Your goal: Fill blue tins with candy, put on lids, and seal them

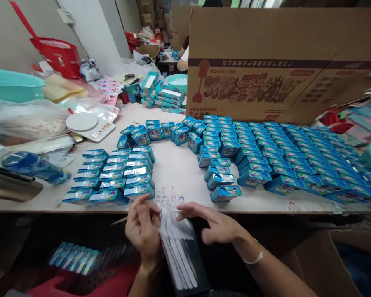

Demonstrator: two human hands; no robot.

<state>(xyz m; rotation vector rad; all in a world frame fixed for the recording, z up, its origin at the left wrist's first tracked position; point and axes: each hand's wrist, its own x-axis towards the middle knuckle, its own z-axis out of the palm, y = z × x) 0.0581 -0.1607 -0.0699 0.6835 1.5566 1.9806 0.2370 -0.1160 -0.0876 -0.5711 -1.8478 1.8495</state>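
At the table's front edge, my left hand (143, 227) has its fingers curled in at the upper left of a stack of white strips or sheets (179, 255); what they pinch is too small to tell. My right hand (216, 225) is spread, its fingertips by the top right of that stack. Small stickers (170, 197) with cartoon faces lie on the table just beyond both hands. Upright blue tins (139, 189) stand in rows to the left, and many more blue tins (287, 184) fill the right side.
A large cardboard box (250, 37) stands behind the tins. A white scale (92, 128), a blue bottle (35, 165) and plastic bags are at left. Stacked blue boxes (170, 97) sit at the back. Another person's arm (182, 62) shows beyond them.
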